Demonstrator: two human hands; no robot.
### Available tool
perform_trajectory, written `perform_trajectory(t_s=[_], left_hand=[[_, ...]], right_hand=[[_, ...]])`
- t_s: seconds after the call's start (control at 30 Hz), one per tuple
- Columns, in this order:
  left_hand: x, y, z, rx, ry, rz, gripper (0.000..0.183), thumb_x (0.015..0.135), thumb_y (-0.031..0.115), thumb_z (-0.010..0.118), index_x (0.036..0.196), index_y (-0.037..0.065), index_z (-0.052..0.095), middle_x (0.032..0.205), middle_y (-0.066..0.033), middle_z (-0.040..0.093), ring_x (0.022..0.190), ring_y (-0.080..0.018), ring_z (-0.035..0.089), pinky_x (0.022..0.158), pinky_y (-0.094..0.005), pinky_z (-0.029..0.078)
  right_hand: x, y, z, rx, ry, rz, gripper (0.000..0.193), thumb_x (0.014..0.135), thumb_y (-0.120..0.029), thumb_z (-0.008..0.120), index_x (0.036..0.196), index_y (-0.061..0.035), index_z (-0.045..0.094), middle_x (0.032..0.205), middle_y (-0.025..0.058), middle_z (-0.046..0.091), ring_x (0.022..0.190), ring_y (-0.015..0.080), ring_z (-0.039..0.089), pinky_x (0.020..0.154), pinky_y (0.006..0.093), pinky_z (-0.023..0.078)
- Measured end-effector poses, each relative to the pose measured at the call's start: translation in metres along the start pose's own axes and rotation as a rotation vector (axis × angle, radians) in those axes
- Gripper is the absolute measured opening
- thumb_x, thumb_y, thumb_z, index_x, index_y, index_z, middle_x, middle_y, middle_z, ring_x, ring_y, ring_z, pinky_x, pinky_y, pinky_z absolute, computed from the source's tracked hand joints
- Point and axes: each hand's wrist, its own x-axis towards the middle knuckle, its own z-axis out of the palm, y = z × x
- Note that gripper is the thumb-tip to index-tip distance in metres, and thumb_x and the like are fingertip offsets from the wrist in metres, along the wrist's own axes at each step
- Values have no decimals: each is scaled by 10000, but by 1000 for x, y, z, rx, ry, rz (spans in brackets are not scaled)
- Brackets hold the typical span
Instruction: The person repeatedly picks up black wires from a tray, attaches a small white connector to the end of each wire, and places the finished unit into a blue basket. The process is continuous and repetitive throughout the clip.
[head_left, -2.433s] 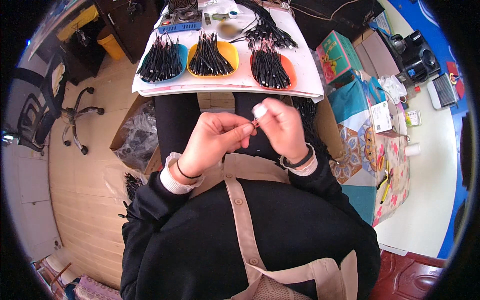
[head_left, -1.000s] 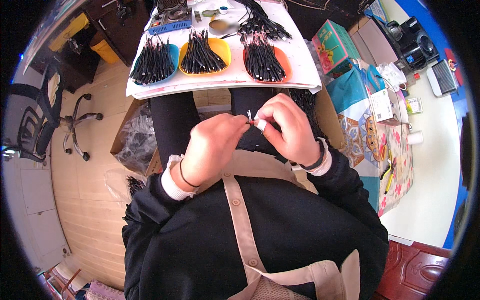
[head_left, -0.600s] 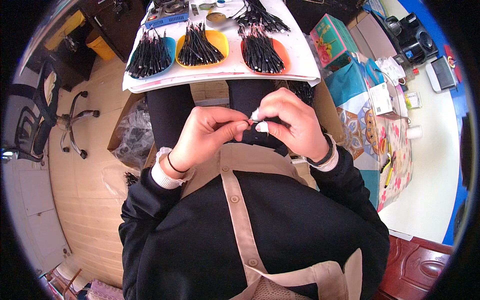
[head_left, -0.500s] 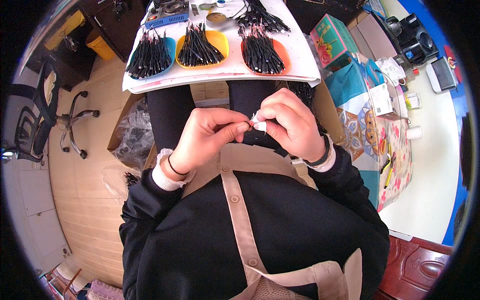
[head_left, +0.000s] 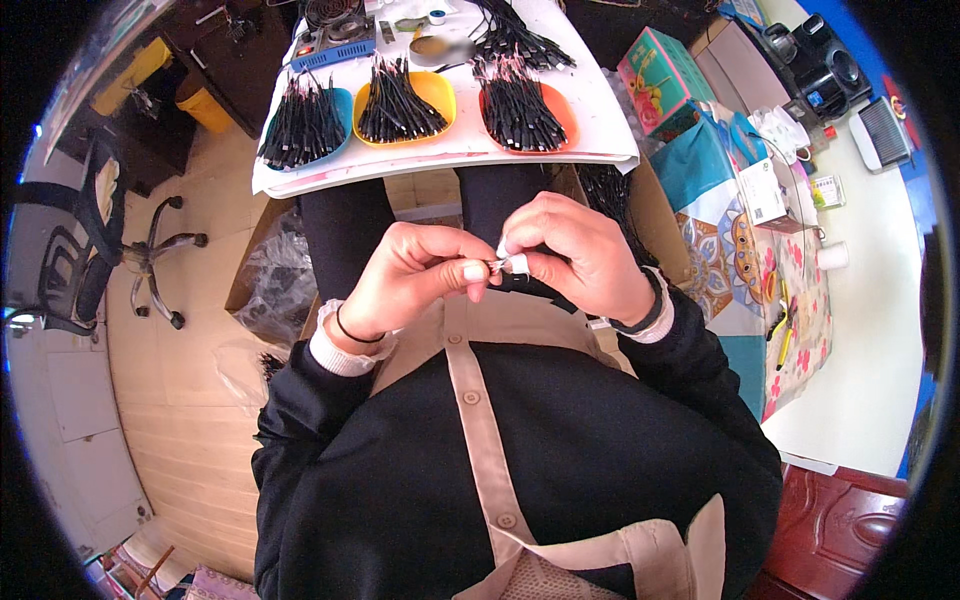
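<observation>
My left hand [head_left: 415, 275] and my right hand [head_left: 585, 260] meet over my lap, each in a pinch. Between the fingertips show thin wires [head_left: 497, 266], too small to make out well; both hands grip them. White wrapping covers the thumb and forefinger tips of my right hand. Beyond my hands, at the table's near edge, stand a teal bowl [head_left: 346, 112], a yellow bowl [head_left: 447, 98] and an orange bowl [head_left: 569, 118]. Each holds a bundle of short black cables with plugs toward me and bare reddish wire ends pointing away.
The white table [head_left: 420, 168] also carries a blue-fronted device [head_left: 338, 55], a round tin [head_left: 430, 48] and more black cables [head_left: 525, 38]. Open cartons flank my legs. At right, a patterned cloth [head_left: 735, 330] bears yellow-handled pliers [head_left: 784, 343]. A wheeled chair [head_left: 150, 250] stands left.
My fingertips have shifted slightly, and the wires between them show more silvery now. The view has tilted a little; both hands stay together over my lap.
</observation>
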Motion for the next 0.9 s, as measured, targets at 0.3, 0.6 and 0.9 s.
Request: perform_trajectory(t_s=[0.3, 0.6, 0.9], left_hand=[[-5, -11, 8, -186, 65, 0, 118, 898, 66, 638, 983, -15, 646, 818, -32, 652, 705, -64, 571, 633, -187, 451], [-6, -17, 2, -375, 97, 76, 110, 895, 77, 642, 969, -5, 637, 829, -47, 637, 694, -75, 553, 586, -189, 413], [-5, -6, 3, 100, 192, 152, 79, 891, 28, 628, 942, -31, 641, 823, -50, 653, 710, -87, 583, 648, -239, 480]], right_hand=[[-9, 3, 0, -106, 60, -54, 95, 806, -24, 650, 865, -18, 576, 834, 83, 581, 711, 193, 555, 638, 292, 448], [-4, 12, 1, -62, 130, 62, 331, 777, -21, 707, 1100, -28, 635, 1007, 112, 624, 831, 223, 627, 746, 310, 514], [8, 3, 17, 344, 21, 340, 134, 919, -136, 617, 913, -9, 576, 838, 10, 564, 696, 66, 502, 614, 207, 411]])
